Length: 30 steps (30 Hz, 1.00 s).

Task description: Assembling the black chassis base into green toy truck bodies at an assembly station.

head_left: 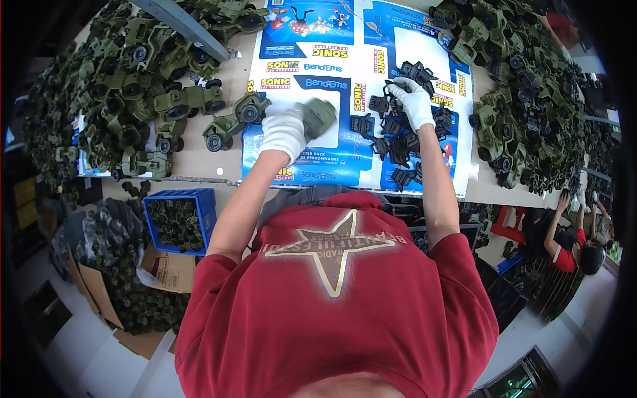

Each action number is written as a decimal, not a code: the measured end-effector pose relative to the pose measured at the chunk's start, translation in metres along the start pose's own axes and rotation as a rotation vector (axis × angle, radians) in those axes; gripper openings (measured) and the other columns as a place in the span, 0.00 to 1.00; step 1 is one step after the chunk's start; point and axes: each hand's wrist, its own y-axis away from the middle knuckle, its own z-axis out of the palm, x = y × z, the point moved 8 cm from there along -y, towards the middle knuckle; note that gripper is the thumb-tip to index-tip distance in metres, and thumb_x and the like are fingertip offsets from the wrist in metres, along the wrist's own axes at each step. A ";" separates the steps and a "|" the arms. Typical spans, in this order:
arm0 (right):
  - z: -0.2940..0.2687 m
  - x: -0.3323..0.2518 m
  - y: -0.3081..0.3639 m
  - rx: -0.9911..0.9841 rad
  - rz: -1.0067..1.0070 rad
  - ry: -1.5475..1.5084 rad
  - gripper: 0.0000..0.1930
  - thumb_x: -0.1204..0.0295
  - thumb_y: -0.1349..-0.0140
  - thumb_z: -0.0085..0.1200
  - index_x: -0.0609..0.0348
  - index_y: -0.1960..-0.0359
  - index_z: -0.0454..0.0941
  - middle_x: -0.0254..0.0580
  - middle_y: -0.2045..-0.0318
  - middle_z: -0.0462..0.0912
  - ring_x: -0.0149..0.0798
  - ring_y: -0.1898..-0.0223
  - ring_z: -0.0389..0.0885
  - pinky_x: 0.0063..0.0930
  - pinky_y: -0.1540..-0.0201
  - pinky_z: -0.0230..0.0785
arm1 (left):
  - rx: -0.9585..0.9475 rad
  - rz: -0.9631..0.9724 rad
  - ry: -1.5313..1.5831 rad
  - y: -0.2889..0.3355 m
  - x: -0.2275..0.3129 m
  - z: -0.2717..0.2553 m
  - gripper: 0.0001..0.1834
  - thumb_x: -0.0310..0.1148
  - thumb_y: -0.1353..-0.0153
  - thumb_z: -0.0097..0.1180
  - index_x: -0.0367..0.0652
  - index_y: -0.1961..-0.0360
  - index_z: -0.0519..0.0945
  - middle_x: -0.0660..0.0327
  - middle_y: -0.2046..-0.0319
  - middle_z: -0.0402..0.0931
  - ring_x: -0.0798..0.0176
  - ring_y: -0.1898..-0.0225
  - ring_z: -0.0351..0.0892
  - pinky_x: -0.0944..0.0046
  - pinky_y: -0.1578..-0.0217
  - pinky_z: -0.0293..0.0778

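My left hand (285,134), in a white glove, grips a dark green toy truck body (320,118), smeared by motion, above the printed sheet (365,169). Just left of that hand stands a green toy truck (232,121) with black wheels. My right hand (413,105), also gloved in white, has its fingers curled at a black plastic part (391,89) on the far side of a small heap. Several more black plastic parts (399,149) lie below and left of this hand on the sheet. Exactly how the fingertips meet the part is hard to see.
Green toy trucks are heaped along the left (133,86) and right (524,99) of the table (206,162). A grey metal bar (182,26) slants over the far left. Below stand a blue crate (208,212) and cardboard box (169,268). Another person (567,245) works at far right.
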 end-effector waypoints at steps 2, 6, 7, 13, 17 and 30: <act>0.008 0.006 0.014 -0.083 0.230 -0.287 0.17 0.70 0.39 0.63 0.62 0.49 0.79 0.32 0.68 0.84 0.23 0.73 0.76 0.17 0.73 0.66 | -0.044 0.232 -0.219 0.007 0.022 0.002 0.20 0.34 0.40 0.53 0.62 0.46 0.78 0.58 0.52 0.80 0.53 0.42 0.74 0.42 0.38 0.59; 0.037 -0.004 0.033 -0.122 0.133 -0.329 0.17 0.72 0.40 0.64 0.63 0.51 0.79 0.34 0.69 0.83 0.24 0.74 0.76 0.16 0.72 0.67 | 0.566 0.443 -0.250 0.052 0.018 -0.019 0.26 0.26 0.39 0.48 0.69 0.42 0.74 0.61 0.46 0.75 0.53 0.39 0.70 0.31 0.35 0.46; 0.047 0.005 0.028 -0.075 0.012 -0.360 0.15 0.73 0.43 0.66 0.64 0.55 0.81 0.33 0.69 0.83 0.25 0.71 0.79 0.17 0.67 0.71 | 0.551 0.424 -0.231 0.064 0.017 -0.029 0.21 0.31 0.41 0.53 0.59 0.45 0.75 0.59 0.39 0.66 0.51 0.38 0.65 0.34 0.36 0.50; 0.125 -0.040 0.030 -0.239 -0.603 0.519 0.18 0.79 0.44 0.51 0.53 0.51 0.76 0.50 0.47 0.75 0.52 0.48 0.78 0.43 0.45 0.70 | 0.431 -0.123 0.724 0.056 -0.040 -0.014 0.39 0.38 0.51 0.71 0.33 0.40 0.68 0.44 0.44 0.72 0.48 0.44 0.75 0.59 0.45 0.71; 0.141 -0.060 0.057 -0.377 -0.641 0.883 0.22 0.68 0.42 0.56 0.49 0.44 0.72 0.47 0.41 0.71 0.51 0.44 0.75 0.42 0.43 0.68 | 0.189 -0.262 1.146 0.014 -0.045 0.031 0.41 0.42 0.51 0.73 0.31 0.41 0.68 0.48 0.50 0.78 0.57 0.52 0.80 0.62 0.51 0.75; 0.105 -0.089 0.069 -0.780 -0.076 -0.625 0.30 0.60 0.33 0.56 0.64 0.35 0.67 0.42 0.44 0.78 0.31 0.49 0.75 0.25 0.43 0.66 | -0.276 0.244 1.668 0.083 -0.003 -0.040 0.37 0.29 0.48 0.70 0.38 0.37 0.69 0.60 0.51 0.79 0.70 0.54 0.79 0.68 0.52 0.76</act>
